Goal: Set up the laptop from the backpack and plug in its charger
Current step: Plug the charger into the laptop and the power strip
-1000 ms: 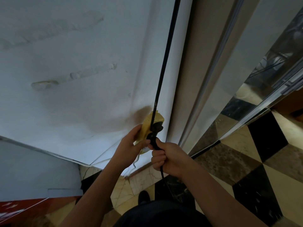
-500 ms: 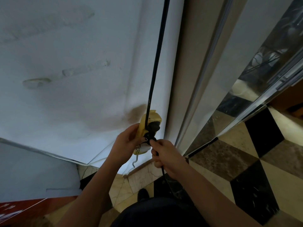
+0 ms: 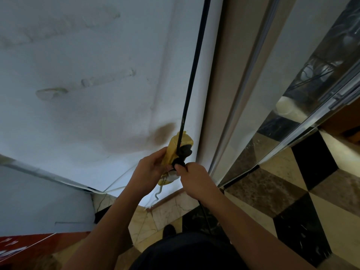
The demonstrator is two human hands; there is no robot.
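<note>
Centre frame: our left hand (image 3: 150,170) grips the yellow plastic socket block (image 3: 176,151), steadying it; our right hand (image 3: 196,180) pinches the black charger plug (image 3: 178,162), seating it.

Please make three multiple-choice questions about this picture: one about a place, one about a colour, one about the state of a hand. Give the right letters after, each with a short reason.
1. Where is the yellow socket block?
A. against the white wall
B. flat on the floor
C. on a table

2. What colour is the plug at the socket block?
A. white
B. black
C. red

3. What is the right hand doing?
A. hanging open
B. resting flat on the wall
C. gripping the plug

Answers:
1 A, the left hand holds the block beside the wall.
2 B, the plug and its cord are black.
3 C, its fingers are curled round the plug at the block.
</note>
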